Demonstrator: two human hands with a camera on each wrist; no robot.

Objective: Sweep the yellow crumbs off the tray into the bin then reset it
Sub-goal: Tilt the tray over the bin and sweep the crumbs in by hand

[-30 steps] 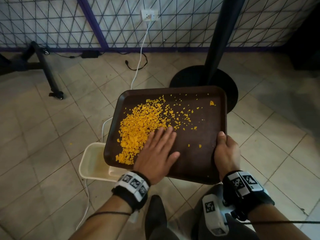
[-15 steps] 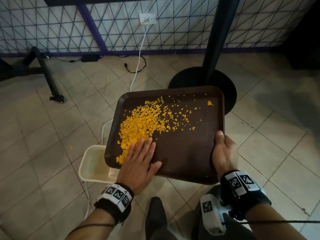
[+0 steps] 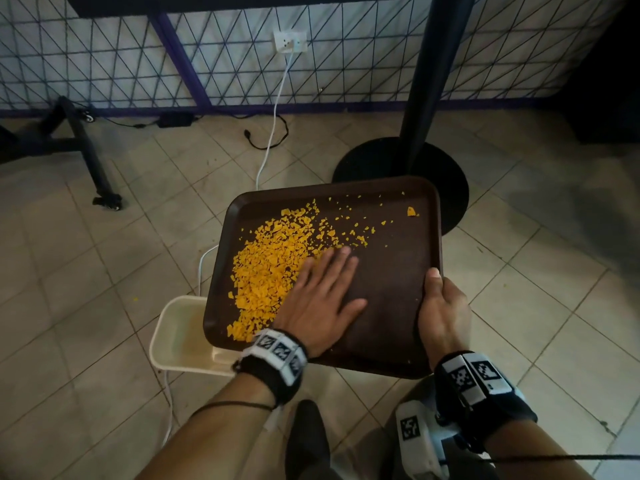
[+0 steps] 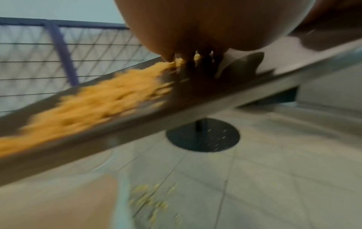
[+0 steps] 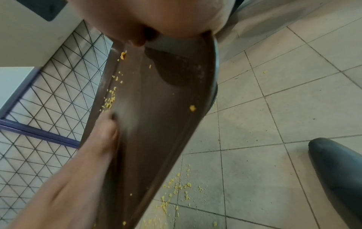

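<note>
The dark brown rectangular plastic tray (image 3: 391,289) is held tilted over the cream plastic bin (image 3: 176,336). The left hand (image 3: 320,299), flat and open, has returned up-tray beside the yellow crumbs (image 3: 270,268); another sweep is due. The right hand (image 3: 445,313) grips the tray's edge.
</note>
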